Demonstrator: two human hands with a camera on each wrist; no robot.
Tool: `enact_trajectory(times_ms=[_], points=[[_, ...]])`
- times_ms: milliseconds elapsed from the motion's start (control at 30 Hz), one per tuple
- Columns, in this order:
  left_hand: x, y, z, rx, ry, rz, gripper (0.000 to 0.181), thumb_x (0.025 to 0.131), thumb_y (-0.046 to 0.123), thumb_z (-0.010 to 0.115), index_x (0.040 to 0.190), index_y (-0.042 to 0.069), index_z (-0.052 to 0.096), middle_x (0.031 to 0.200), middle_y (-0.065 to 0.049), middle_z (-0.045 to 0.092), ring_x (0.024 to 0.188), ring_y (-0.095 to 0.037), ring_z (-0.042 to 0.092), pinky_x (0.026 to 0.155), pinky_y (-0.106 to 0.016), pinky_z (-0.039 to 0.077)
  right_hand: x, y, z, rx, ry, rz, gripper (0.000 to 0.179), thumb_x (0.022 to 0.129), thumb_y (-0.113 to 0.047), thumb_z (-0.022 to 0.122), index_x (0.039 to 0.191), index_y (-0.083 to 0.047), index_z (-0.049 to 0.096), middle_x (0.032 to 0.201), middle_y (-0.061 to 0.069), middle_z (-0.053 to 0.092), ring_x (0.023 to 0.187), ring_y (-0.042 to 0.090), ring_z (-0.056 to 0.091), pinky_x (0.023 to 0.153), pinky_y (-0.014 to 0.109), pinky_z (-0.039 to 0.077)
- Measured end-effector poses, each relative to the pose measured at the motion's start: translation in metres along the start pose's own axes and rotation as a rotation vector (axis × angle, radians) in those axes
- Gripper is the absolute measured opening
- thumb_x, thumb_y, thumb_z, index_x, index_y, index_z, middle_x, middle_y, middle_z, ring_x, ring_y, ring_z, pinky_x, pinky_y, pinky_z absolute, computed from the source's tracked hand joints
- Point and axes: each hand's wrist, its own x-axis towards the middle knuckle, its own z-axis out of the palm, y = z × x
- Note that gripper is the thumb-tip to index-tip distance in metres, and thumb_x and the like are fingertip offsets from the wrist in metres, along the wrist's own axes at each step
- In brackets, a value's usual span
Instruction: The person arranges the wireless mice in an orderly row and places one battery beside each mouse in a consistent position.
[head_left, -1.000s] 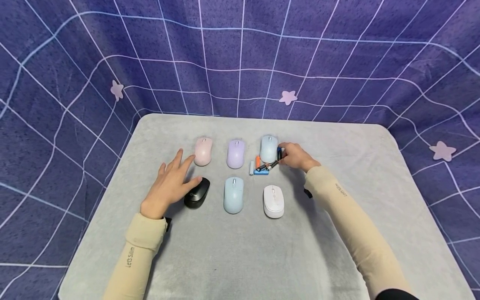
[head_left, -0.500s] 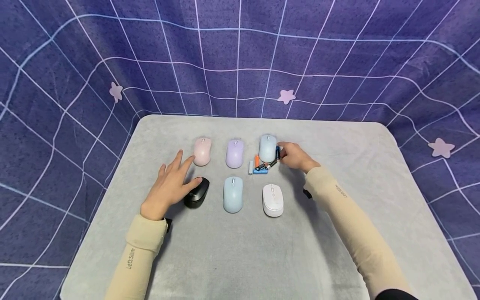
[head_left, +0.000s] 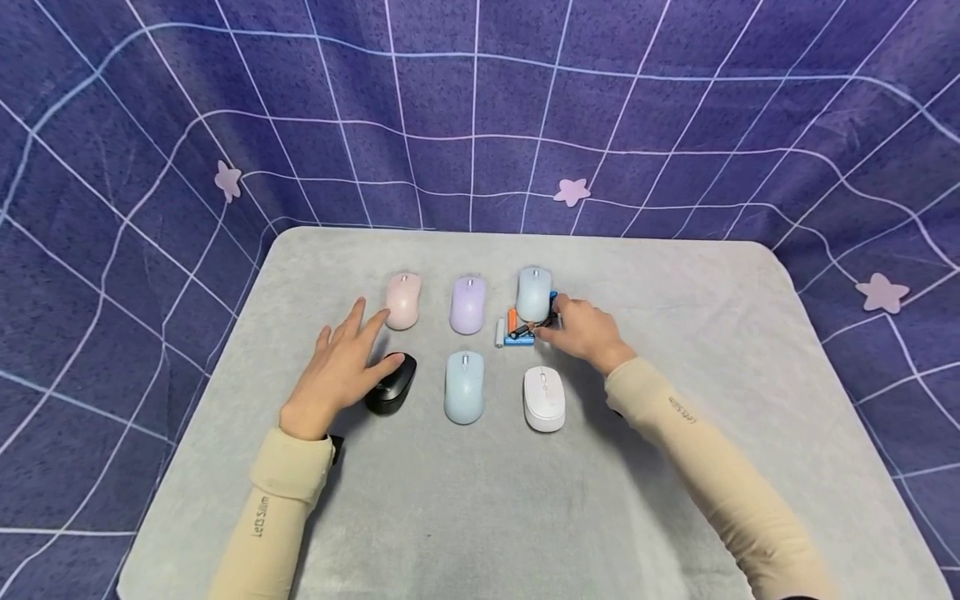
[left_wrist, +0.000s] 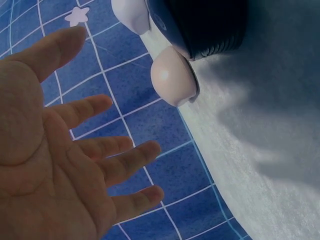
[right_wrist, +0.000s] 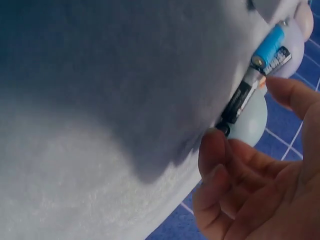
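My left hand [head_left: 330, 375] hovers with spread fingers beside the black mouse [head_left: 390, 392]; its thumb overlaps the mouse in the head view. The left wrist view shows that hand's palm [left_wrist: 55, 160] apart from the dark mouse [left_wrist: 200, 25]. With curled fingers, my right hand [head_left: 585, 333] pinches a black battery [right_wrist: 237, 102] between thumb and index finger. It lies in a small cluster with an orange battery [head_left: 512, 321], a pale battery [head_left: 499, 332] and a blue battery [head_left: 519, 341]. Directly behind is a light blue mouse [head_left: 534, 293], with another blue battery [head_left: 553, 295] along its right side.
A pink mouse [head_left: 402, 300] and a purple mouse [head_left: 468, 305] complete the back row. In front, a larger light blue mouse [head_left: 464, 387] and a white mouse [head_left: 543, 400] stand on the grey table [head_left: 480, 517]. A purple-blue gridded curtain [head_left: 420, 108] borders the table.
My right hand has come nearer from the battery beside the back light blue mouse, its thumb reaching down to the black battery. The left hand has stayed in place.
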Motion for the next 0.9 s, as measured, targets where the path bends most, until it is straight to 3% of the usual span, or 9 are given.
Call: enact_trajectory(times_ms=[167, 333, 700, 900], points=[[0.001, 0.002, 0.002, -0.006, -0.014, -0.001, 0.078, 0.106, 0.043, 0.064, 0.167, 0.006, 0.033, 0.174, -0.031, 0.010, 0.155, -0.055, 0.026, 0.122, -0.076, 0.010, -0.003, -0.006, 0.006, -0.028, 0.063, 0.027, 0.047, 0.092, -0.050, 0.077, 0.104, -0.008, 0.061, 0.090, 0.010, 0.067, 0.083, 0.034, 0.069, 0.067, 0.059, 0.056], [0.001, 0.002, 0.002, -0.006, -0.015, -0.004, 0.077, 0.107, 0.042, 0.064, 0.167, 0.006, 0.033, 0.174, -0.032, 0.009, 0.155, -0.055, 0.027, 0.122, -0.076, 0.010, -0.001, -0.008, 0.009, -0.042, 0.096, 0.024, 0.045, 0.091, -0.051, 0.077, 0.099, -0.010, 0.061, 0.091, 0.011, 0.068, 0.082, 0.035, 0.070, 0.067, 0.059, 0.056], [0.000, 0.004, 0.003, -0.002, -0.020, -0.013, 0.077, 0.106, 0.043, 0.064, 0.167, 0.006, 0.033, 0.174, -0.031, 0.011, 0.155, -0.054, 0.027, 0.122, -0.076, 0.010, 0.002, -0.013, 0.013, -0.038, 0.061, 0.059, 0.041, 0.090, -0.050, 0.076, 0.093, -0.010, 0.065, 0.095, 0.013, 0.072, 0.081, 0.034, 0.070, 0.066, 0.056, 0.057], [-0.001, 0.005, 0.003, 0.001, -0.016, -0.011, 0.077, 0.107, 0.043, 0.064, 0.167, 0.006, 0.034, 0.174, -0.031, 0.013, 0.155, -0.054, 0.028, 0.122, -0.077, 0.011, 0.003, -0.015, 0.012, -0.024, 0.046, 0.108, 0.046, 0.088, -0.055, 0.079, 0.083, -0.011, 0.066, 0.088, 0.013, 0.071, 0.073, 0.030, 0.067, 0.060, 0.051, 0.055]])
